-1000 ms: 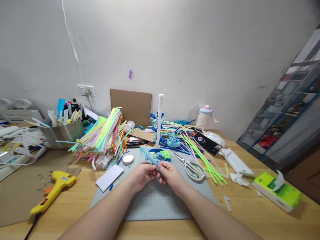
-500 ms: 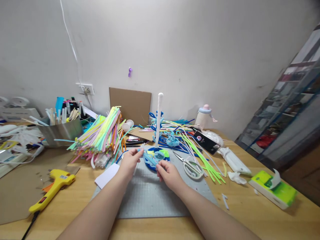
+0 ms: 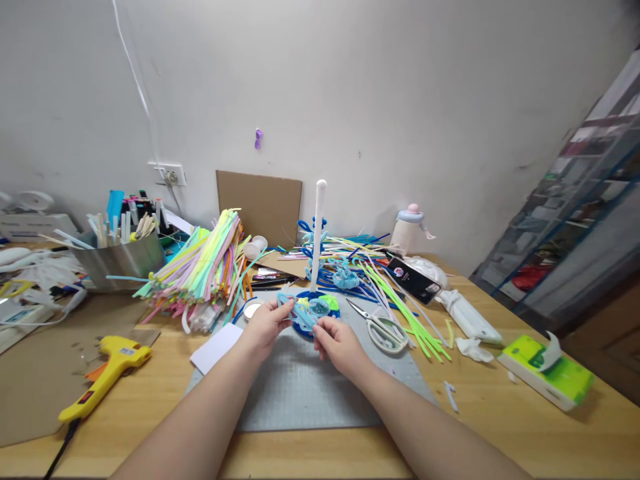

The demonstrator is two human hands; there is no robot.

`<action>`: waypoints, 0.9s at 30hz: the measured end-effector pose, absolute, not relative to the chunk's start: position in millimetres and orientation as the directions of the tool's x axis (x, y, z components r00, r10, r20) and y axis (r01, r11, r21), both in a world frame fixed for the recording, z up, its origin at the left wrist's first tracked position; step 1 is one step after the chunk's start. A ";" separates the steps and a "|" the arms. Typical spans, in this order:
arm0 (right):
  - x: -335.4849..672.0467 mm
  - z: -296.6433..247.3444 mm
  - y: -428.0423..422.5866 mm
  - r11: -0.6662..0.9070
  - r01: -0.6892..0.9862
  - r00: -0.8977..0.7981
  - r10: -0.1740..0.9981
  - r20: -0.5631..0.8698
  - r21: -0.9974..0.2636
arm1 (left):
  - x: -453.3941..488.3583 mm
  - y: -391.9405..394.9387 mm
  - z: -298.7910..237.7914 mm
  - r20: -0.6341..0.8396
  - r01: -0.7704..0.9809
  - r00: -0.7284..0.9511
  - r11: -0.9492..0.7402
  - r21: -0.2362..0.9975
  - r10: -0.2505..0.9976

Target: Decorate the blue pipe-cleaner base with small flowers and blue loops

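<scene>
Light-blue pipe cleaners (image 3: 301,313) are stretched between my two hands over the grey cutting mat (image 3: 310,393). My left hand (image 3: 270,325) pinches their left end, and my right hand (image 3: 339,343) pinches the lower right end. Just behind them sits a round dark-blue base (image 3: 338,313) with yellow, green and blue pieces on it, partly hidden by the strands and my fingers. A white upright rod (image 3: 318,233) rises at the base, with blue curled pieces (image 3: 305,227) beside it. Scissors (image 3: 383,331) lie to the right of my right hand.
At the left are a yellow glue gun (image 3: 107,373), a bundle of pastel pipe cleaners (image 3: 205,267) and a metal holder of sticks (image 3: 120,263). Green pipe cleaners (image 3: 415,327), a phone (image 3: 414,280), a bottle (image 3: 406,230) and a tissue pack (image 3: 547,370) lie right. White paper (image 3: 216,348) lies near my left forearm.
My left hand has shifted slightly right and turned, uncovering a small white round lid beside it. My right hand stays nearly in place. The view has tilted a little.
</scene>
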State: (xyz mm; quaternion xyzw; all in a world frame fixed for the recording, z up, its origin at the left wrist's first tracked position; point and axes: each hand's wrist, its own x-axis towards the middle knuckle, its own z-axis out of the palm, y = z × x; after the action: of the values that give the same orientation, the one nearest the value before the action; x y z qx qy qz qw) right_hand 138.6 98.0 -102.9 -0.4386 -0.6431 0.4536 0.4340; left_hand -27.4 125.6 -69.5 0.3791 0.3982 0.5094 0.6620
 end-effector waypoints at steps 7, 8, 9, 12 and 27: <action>138.9 -108.2 103.1 0.093 0.113 -0.269 0.961 0.060 -0.989 | -26.1 122.7 -68.9 -0.178 -0.454 0.255 0.280 0.846 0.950; 138.9 -108.3 103.6 0.087 0.111 -0.272 0.961 0.054 -0.990 | -26.0 122.4 -68.5 -0.192 -0.476 0.266 0.301 0.826 0.945; 138.9 -108.1 103.9 0.085 0.106 -0.274 0.960 0.053 -0.991 | -25.7 122.2 -68.2 -0.206 -0.500 0.280 0.325 0.802 0.938; 138.7 -107.2 103.7 0.096 0.078 -0.278 0.958 0.071 -0.992 | -23.7 121.4 -68.4 -0.225 -0.570 0.335 0.387 0.724 0.915; 140.3 -110.4 104.3 0.126 0.110 -0.267 0.959 0.093 -0.986 | -16.0 117.9 -81.7 -0.115 -0.206 0.273 0.175 0.963 0.955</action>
State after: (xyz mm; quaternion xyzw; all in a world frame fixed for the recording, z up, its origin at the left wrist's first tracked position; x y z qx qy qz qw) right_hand 140.3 104.3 -110.4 -0.4319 -0.6188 0.5004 0.4244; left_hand -16.0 117.9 -81.7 0.4621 0.4052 0.4462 0.6505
